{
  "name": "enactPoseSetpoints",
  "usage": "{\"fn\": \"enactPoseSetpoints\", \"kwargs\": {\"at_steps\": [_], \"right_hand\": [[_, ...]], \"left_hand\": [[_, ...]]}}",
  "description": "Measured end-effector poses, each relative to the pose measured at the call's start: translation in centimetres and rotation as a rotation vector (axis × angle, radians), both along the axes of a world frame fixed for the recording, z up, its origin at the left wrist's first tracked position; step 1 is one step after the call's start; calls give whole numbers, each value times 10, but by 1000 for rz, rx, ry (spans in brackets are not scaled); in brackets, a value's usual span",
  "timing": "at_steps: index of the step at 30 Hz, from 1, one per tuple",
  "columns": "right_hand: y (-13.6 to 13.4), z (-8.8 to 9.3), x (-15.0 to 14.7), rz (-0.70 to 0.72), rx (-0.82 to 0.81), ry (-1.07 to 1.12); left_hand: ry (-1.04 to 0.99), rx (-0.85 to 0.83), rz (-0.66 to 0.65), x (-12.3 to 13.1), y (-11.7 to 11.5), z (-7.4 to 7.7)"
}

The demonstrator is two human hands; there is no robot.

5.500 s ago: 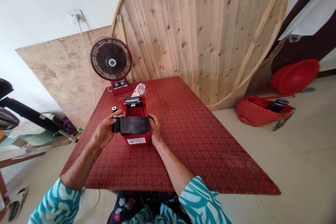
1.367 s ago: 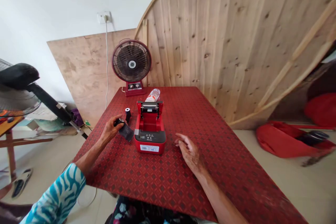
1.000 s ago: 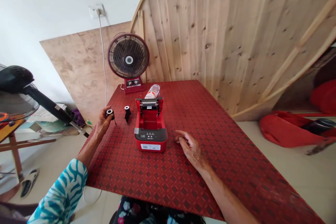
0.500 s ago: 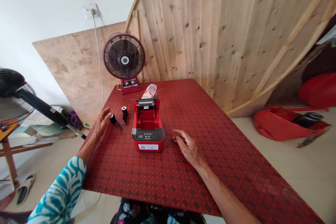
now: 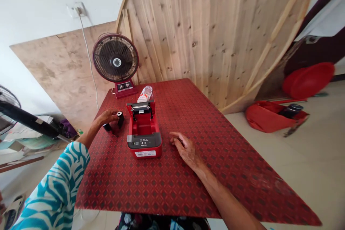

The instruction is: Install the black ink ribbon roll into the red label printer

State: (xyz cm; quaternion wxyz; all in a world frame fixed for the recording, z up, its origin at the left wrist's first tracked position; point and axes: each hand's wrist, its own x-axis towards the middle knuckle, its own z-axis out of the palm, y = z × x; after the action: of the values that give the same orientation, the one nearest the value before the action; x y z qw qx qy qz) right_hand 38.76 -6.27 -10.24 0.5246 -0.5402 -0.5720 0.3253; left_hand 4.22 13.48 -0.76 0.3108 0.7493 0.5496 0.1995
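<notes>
A small red label printer [image 5: 145,143] stands on the table with its lid raised, showing a hollow red bay and a dark button panel. To its left are two black rolls: an upright black roll with a white core [image 5: 120,120] and a second black roll [image 5: 107,127], partly covered by my left hand. My left hand [image 5: 107,116] reaches over the second roll, its fingers stretched to the edge of the upright one; a firm grip is not visible. Right of the printer, my right hand [image 5: 185,148] lies on the table, fingers loosely bent and holding nothing.
A clear plastic bottle [image 5: 145,93] lies behind the printer. A maroon table fan [image 5: 116,61] stands at the back left of the red patterned table [image 5: 172,187]. Beside the table are a black floor fan [image 5: 27,118] at left and a red bag [image 5: 265,116] at right.
My left hand has moved right, from beside the nearer roll to the upright roll. My right hand stays by the printer. The view has swung slightly right.
</notes>
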Motion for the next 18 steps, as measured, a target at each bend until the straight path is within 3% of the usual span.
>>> {"fn": "enactPoseSetpoints", "kwargs": {"at_steps": [4,10,14,18], "right_hand": [[1,-1,-1,-14,2,-5],[4,2,-3,1,44,-13],[5,3,-4,-4,59,-40],[6,2,-6,-5,62,-61]], "left_hand": [[-18,65,12,2,-11,9],[-332,52,24,3,-61,46],[-195,42,-191,33,-102,68],[102,194,-376,76,-124,77]]}}
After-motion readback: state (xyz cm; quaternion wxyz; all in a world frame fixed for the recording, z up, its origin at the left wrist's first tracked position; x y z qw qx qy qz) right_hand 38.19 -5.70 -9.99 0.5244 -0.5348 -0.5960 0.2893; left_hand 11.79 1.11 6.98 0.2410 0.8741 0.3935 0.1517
